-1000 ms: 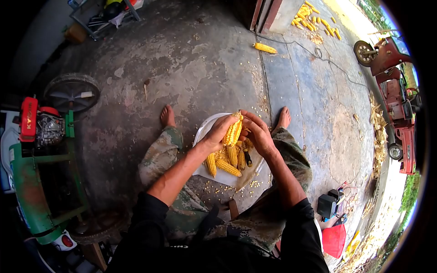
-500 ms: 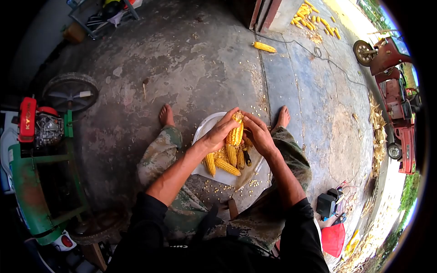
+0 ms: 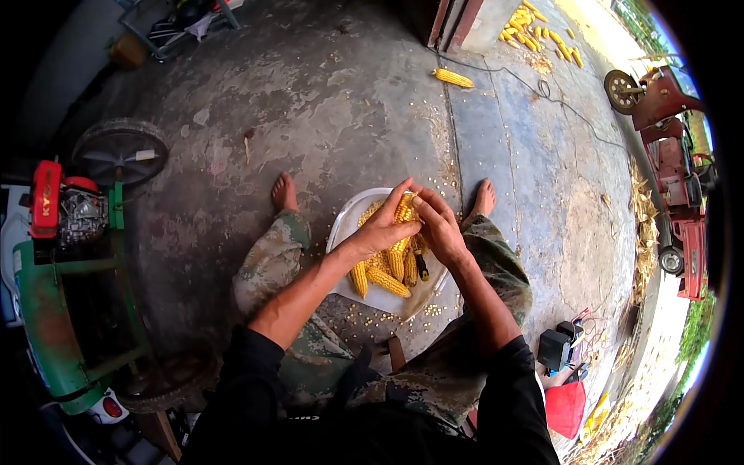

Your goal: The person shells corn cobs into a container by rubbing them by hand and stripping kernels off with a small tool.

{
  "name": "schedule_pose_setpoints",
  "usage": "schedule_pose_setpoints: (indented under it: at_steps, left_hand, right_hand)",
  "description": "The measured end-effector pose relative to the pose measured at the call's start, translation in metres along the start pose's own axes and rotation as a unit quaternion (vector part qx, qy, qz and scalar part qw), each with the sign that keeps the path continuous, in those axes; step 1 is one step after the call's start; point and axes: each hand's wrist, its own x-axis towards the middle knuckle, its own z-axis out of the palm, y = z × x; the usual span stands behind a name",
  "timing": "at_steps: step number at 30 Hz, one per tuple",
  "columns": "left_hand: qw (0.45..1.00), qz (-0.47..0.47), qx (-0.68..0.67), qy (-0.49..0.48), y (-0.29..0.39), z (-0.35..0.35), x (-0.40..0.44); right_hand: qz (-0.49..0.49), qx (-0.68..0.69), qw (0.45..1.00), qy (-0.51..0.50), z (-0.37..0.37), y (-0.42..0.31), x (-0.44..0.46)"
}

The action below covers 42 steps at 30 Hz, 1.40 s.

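Observation:
Between my two hands is a yellow corn cob (image 3: 404,209), held above a white basin (image 3: 344,225). My left hand (image 3: 380,230) wraps the cob from the left, its thumb lying across the kernels. From the right, my right hand (image 3: 439,225) has its fingers on the cob's upper part. Several other cobs (image 3: 387,282) and loose kernels lie in the basin below, beside a tool with a black handle (image 3: 421,266). My hands partly hide the held cob.
Loose kernels (image 3: 372,319) dot the floor around the basin. One cob (image 3: 452,78) lies farther ahead. A green machine with a red engine (image 3: 46,199) stands left; a black box (image 3: 554,349) and red cloth (image 3: 566,408) are right. Past a cable are more cobs (image 3: 531,35).
My left thumb has moved across the cob, and my fingers have shifted around its upper part. The cob is still between my hands.

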Motion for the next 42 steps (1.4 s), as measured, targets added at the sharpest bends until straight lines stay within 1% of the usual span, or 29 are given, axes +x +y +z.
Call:
schedule_pose_setpoints:
  at_steps: [1,2,3,5,6,8,9,11,15,17,18,20,24,27,29,30,32,33,35,39,41,42]
  left_hand:
    - [0.994,0.044,0.104,0.0,-0.007,0.0,0.0]
    - [0.985,0.063,0.16,0.022,-0.014,-0.001,0.0]
    - [0.985,0.062,0.16,0.021,-0.013,0.0,0.0]
    - [0.98,0.072,0.178,0.048,-0.012,0.0,0.0]
    - [0.98,0.072,0.179,0.048,-0.011,0.0,0.001]
    - [0.968,0.066,0.225,0.088,-0.008,-0.001,0.004]
    - [0.968,0.065,0.225,0.088,-0.006,-0.003,0.004]
    - [0.976,0.044,0.206,0.045,-0.002,-0.006,0.003]
    - [0.985,0.036,0.166,0.018,-0.007,-0.008,0.003]
    - [0.993,0.017,0.119,0.0,-0.003,-0.008,0.001]
    - [0.993,0.017,0.119,0.001,-0.004,-0.009,0.001]
    - [0.983,0.022,0.179,0.023,-0.005,-0.011,0.002]
    - [0.972,0.057,0.226,0.016,-0.002,-0.009,0.0]
    - [0.968,0.05,0.247,0.007,0.004,-0.005,-0.001]
    - [0.972,0.007,0.236,0.004,0.014,-0.001,-0.002]
    - [0.972,0.007,0.236,0.004,0.008,-0.003,-0.001]
    - [0.982,0.039,0.182,0.018,-0.007,-0.01,0.004]
    - [0.982,0.039,0.182,0.017,-0.007,-0.011,0.004]
    - [0.977,0.065,0.203,-0.007,-0.006,-0.014,0.003]
    - [0.979,0.059,0.193,-0.016,0.001,-0.012,-0.001]
    - [0.99,0.033,0.137,-0.006,0.003,-0.009,-0.003]
    - [0.99,0.033,0.137,-0.006,0.003,-0.009,-0.003]
  right_hand:
    - [-0.01,-0.022,1.0,0.011,-0.004,0.007,0.003]
    - [-0.019,-0.043,0.999,0.023,-0.009,0.012,0.005]
    - [-0.019,-0.043,0.999,0.024,-0.007,0.008,0.003]
    - [0.03,0.033,0.999,0.019,-0.003,0.001,0.0]
    - [0.03,0.034,0.999,0.019,-0.006,0.002,0.001]
    - [0.042,0.031,0.999,0.008,-0.012,0.007,0.004]
    - [0.043,0.031,0.999,0.008,-0.012,0.007,0.003]
    - [-0.01,-0.115,0.993,-0.013,-0.011,0.007,0.002]
    - [0.027,-0.089,0.996,-0.004,-0.007,-0.002,-0.002]
    - [0.055,-0.017,0.998,0.036,-0.004,-0.005,-0.005]
    - [0.056,-0.017,0.998,0.036,-0.004,-0.004,-0.005]
    - [0.023,-0.038,0.999,-0.022,-0.003,-0.004,-0.004]
    - [0.013,-0.072,0.997,-0.024,-0.002,-0.006,-0.004]
    - [0.022,-0.063,0.997,-0.027,-0.017,0.007,0.004]
    - [0.047,0.02,0.999,0.002,-0.031,0.02,0.009]
    - [0.047,0.019,0.999,0.001,-0.023,0.013,0.006]
    - [0.043,-0.043,0.998,-0.013,0.0,-0.007,-0.003]
    - [0.042,-0.042,0.998,-0.012,-0.003,-0.006,-0.003]
    - [0.04,-0.038,0.997,-0.055,-0.011,-0.003,0.0]
    - [0.028,-0.003,0.996,-0.088,-0.014,0.0,-0.001]
    - [0.024,0.001,0.994,-0.11,-0.012,-0.004,-0.002]
    - [0.024,0.002,0.994,-0.11,-0.012,-0.003,-0.002]
